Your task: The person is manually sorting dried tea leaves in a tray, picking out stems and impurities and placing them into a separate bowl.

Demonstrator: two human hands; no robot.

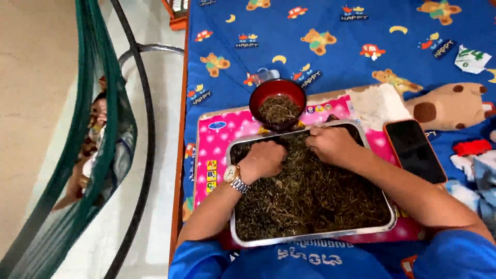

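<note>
From my seat, both hands are down in the metal tray (235, 227), a shallow rectangular pan with rounded corners and a dull silver rim, heaped with dried plant bits (310, 199). The left hand (266, 159) sits near the tray's far left corner, fingers curled loosely down into the pile; I cannot tell whether it pinches anything. The right hand (333, 144) is at the far edge, knuckles up, fingertips buried, so its grip is hidden too. A metal-banded wristwatch (233, 176) rides the left wrist.

Working this stuff well, I judge, calls for a light touch: rake thin layers toward the near side, lift small tufts, and keep the wrists low so nothing spills over the rim (the heap stands about level with it in the middle).

The material looks dry, wiry and tangled, dark brown-green, short stems and shreds. Just beyond the tray stands a round red bowl (258, 98), glossy, part-filled with the same shreds. The tray rests on a pink mat (214, 150) with small pictures, on a blue bedsheet (330, 20) printed with bears and cars. A dark phone (413, 150) in an orange case lies to the right, near a spotted plush toy (449, 106). A green hammock (98, 129) hangs at left.
</note>
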